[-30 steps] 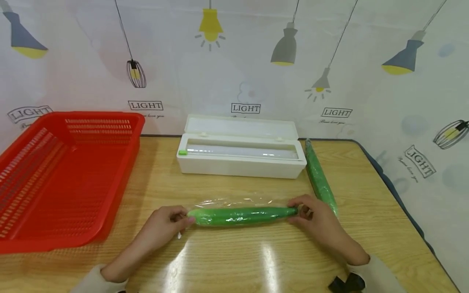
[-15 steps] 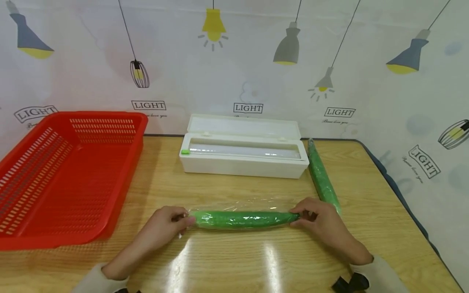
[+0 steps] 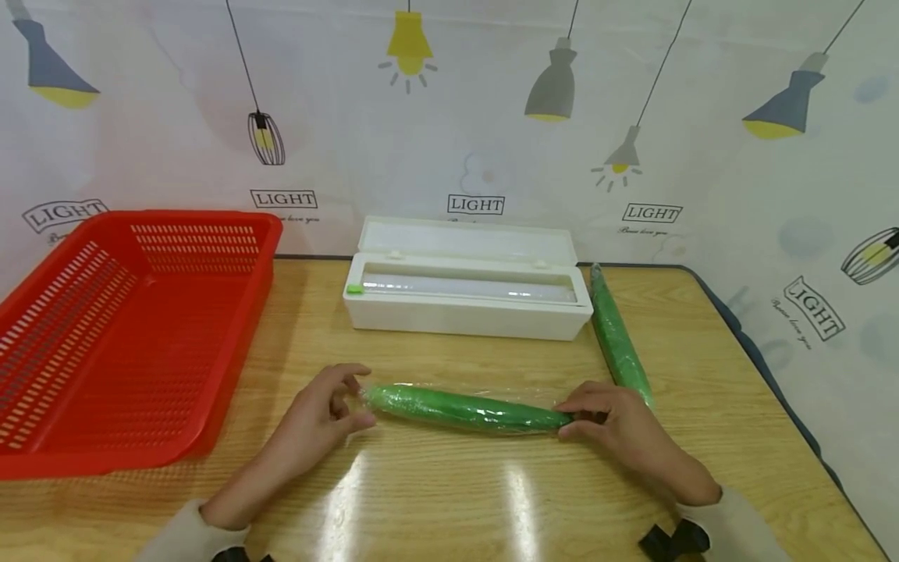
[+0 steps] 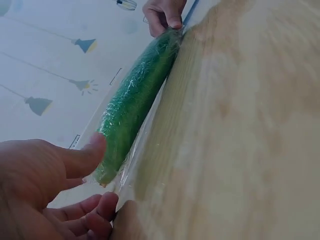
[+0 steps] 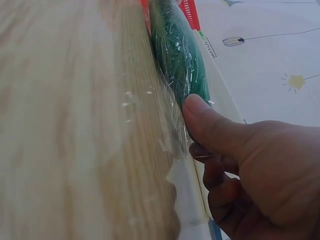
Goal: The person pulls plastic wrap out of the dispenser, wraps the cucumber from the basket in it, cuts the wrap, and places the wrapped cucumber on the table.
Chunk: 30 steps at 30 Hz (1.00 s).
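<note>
A green cucumber (image 3: 463,409) in clear plastic wrap lies across the table in front of me, its pale end to the left and slightly farther back. My left hand (image 3: 319,414) is at that pale end, thumb and fingers spread apart around it. In the left wrist view, the thumb (image 4: 92,152) is right beside the cucumber and the fingers curve below its tip. My right hand (image 3: 618,425) pinches the dark end between thumb and fingers. Loose film (image 5: 172,107) shows along the cucumber in the right wrist view.
A white cling film box (image 3: 467,316) stands at the back, lid up, with the roll inside. Another wrapped cucumber (image 3: 618,339) lies right of it, near my right hand. A red plastic basket (image 3: 232,351) stands on the left. Behind the table hangs a lamp-printed cloth (image 3: 421,140).
My left thumb and fingers have parted from the cucumber's pale end. That end has swung away from me, so the cucumber lies slanted. My right hand keeps its pinch.
</note>
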### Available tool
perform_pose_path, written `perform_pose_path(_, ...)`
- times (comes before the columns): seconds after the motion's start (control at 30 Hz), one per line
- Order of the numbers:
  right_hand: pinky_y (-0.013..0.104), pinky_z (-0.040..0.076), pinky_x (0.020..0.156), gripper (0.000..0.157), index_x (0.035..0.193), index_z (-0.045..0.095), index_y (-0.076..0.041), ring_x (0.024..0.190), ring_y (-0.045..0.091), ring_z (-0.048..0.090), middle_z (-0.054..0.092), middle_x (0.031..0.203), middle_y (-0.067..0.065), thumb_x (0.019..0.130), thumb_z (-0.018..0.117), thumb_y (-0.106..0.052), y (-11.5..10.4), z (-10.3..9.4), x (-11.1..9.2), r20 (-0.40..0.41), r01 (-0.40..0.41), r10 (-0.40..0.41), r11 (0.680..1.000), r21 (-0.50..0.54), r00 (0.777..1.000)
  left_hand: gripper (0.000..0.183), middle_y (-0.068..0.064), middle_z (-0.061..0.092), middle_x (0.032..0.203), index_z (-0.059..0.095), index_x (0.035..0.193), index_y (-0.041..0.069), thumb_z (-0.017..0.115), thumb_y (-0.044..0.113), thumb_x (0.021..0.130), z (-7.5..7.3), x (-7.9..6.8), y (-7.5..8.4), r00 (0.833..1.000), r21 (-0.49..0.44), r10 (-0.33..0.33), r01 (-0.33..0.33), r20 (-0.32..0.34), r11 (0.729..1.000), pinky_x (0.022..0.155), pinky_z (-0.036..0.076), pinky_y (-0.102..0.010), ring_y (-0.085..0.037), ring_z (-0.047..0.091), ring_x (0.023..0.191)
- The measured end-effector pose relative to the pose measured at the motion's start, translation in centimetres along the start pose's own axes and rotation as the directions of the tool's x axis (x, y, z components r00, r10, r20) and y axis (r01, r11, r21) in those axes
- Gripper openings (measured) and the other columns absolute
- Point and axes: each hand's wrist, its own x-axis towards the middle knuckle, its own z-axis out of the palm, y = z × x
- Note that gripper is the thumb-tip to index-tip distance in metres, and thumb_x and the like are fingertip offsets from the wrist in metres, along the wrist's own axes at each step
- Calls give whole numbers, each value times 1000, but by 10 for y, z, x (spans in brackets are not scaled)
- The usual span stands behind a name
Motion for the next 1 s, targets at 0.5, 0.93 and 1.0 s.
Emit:
perform_pose_path(0.5,23,46,57,30,107,72,-19,70,4,53,62,86,-15,78,79,-19,-1,-1,1,9,-37,37,996,-85,999,33,3,55,80,70,101,12,83,5,71,15,0,-5,990,23,42,-39,-138,999,56,43,-24,-10,49,65)
perform_pose_path(0.93,24,47,57,18,94,71,-25,70,6,54,61,85,-13,78,79,-19,-2,0,1,-20,-101,100,994,-50,995,22,7,55,72,73,97,10,80,14,76,15,-1,-4,994,24,1,1,-112,1000,56,42,-24,-9,48,63)
perform_pose_path(1.0,25,47,58,17,95,72,-25,71,6,54,61,87,-13,79,78,-20,-1,0,1,-15,-106,105,993,-50,994,22,8,55,71,73,97,9,79,15,77,14,-2,-4,994,29,2,1,-109,1000,57,42,-24,-9,48,63)
